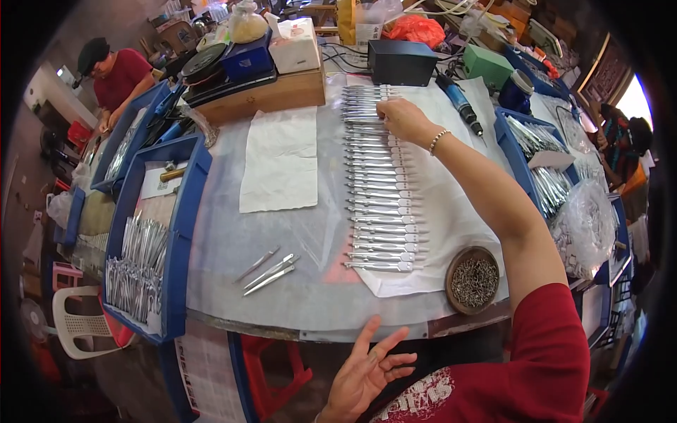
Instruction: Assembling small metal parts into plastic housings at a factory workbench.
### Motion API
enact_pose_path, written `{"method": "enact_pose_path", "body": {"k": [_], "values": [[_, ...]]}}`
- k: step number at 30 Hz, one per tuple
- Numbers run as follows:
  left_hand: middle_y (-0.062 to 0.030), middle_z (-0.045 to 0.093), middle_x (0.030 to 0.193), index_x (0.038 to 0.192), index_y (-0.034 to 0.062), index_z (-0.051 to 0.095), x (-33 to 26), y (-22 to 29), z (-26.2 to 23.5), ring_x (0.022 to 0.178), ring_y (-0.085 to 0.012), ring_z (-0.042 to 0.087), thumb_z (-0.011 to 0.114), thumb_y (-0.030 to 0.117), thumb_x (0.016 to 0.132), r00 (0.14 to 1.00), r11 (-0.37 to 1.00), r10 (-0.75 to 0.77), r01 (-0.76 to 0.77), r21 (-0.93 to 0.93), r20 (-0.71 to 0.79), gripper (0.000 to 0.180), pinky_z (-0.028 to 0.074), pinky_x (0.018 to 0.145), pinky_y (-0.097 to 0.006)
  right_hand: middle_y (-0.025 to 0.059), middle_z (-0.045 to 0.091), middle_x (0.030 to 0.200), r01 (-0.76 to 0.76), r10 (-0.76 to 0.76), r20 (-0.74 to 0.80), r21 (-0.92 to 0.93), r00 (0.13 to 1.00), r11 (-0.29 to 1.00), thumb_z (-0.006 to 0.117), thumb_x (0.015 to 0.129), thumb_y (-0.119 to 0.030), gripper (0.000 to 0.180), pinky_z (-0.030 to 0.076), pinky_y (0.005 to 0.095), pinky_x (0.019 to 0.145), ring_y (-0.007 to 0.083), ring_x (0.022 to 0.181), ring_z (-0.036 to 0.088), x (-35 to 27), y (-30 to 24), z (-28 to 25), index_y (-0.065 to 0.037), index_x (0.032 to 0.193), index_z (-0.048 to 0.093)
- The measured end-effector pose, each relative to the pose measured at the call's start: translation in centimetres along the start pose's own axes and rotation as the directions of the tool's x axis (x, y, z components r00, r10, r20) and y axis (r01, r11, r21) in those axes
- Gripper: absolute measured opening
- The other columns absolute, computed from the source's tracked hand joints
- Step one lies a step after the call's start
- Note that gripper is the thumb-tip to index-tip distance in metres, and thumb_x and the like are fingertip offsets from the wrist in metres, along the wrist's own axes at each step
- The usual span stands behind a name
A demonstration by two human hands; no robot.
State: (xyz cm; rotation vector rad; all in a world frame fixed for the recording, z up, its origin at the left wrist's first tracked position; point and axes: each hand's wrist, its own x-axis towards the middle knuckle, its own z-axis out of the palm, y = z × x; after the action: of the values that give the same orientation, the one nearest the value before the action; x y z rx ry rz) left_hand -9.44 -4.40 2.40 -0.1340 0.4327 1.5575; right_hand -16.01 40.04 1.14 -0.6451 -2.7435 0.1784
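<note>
My right hand (409, 120) reaches to the far part of a long column of slim silver metal pieces (384, 193). Its fingers are curled down over the row, and what lies between the fingertips is hidden. The pieces lie side by side, pointed at their ends, on a white cloth (451, 204). My left hand (367, 374) hovers over the near table edge, palm up, fingers spread, holding nothing. A round brown bowl (472, 280) of small metal parts stands at the near end of the column. Several loose silver pieces (271, 272) lie to the left.
A blue bin (176, 282) of silver parts stands at left, another blue bin (504, 141) at right. A blue electric screwdriver (458, 102) lies beyond my right hand. White paper (281, 161) lies mid-table. A black box (402, 62) stands behind; a person (123, 81) sits far left.
</note>
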Motion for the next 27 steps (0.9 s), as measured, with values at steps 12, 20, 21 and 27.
{"method": "enact_pose_path", "body": {"k": [12,20,21,27], "values": [[-0.0249,0.033,0.138,0.143,0.0172,-0.004,1.0,0.4,-0.4,0.109,-0.0349,0.054,0.042,0.011,0.094,0.992,0.994,-0.077,0.084,0.065,-0.099,0.067,0.049,0.086,-0.043,0.0192,0.057,0.091,-0.027,0.036,-0.134,0.071,0.99,0.997,0.051,0.073,-0.001,0.012,0.044,0.0401,0.079,0.0342,0.091,0.055,0.0,0.8,0.7,0.001,0.084,0.057],[-0.0258,0.049,0.122,0.134,-0.0014,0.027,-1.4,-0.3,-2.3,0.1,-0.0272,0.058,0.04,0.014,0.095,0.974,0.986,0.022,-0.058,0.157,0.224,0.044,0.046,0.089,-0.036,0.0174,0.057,0.088,0.081,-0.083,0.017,0.061,0.996,0.995,0.058,0.076,-0.008,0.014,0.044,0.0401,0.078,0.0337,0.087,0.056,-5.3,-1.9,-7.7,0.001,0.087,0.056],[-0.0248,0.051,0.119,0.132,-0.0019,0.03,-1.9,-0.2,-2.3,0.098,-0.026,0.059,0.04,0.014,0.095,0.976,0.974,0.031,-0.077,0.211,0.216,0.042,0.047,0.087,-0.035,0.0164,0.056,0.088,0.107,-0.109,0.118,0.024,0.987,0.994,0.06,0.077,-0.01,0.016,0.044,0.0392,0.077,0.0324,0.086,0.056,-6.8,-2.7,-9.3,0.001,0.089,0.055],[-0.0202,0.06,0.103,0.119,-0.0036,0.044,-4.2,0.4,-1.6,0.085,-0.0209,0.061,0.044,0.009,0.092,0.957,0.862,0.228,-0.285,0.42,0.181,0.03,0.05,0.078,-0.031,0.0161,0.057,0.091,0.164,-0.226,0.418,0.178,0.88,0.97,0.06,0.077,-0.01,0.019,0.046,0.042,0.075,0.0348,0.085,0.057,-17.7,-9.5,-15.6,-0.002,0.093,0.054]]}}
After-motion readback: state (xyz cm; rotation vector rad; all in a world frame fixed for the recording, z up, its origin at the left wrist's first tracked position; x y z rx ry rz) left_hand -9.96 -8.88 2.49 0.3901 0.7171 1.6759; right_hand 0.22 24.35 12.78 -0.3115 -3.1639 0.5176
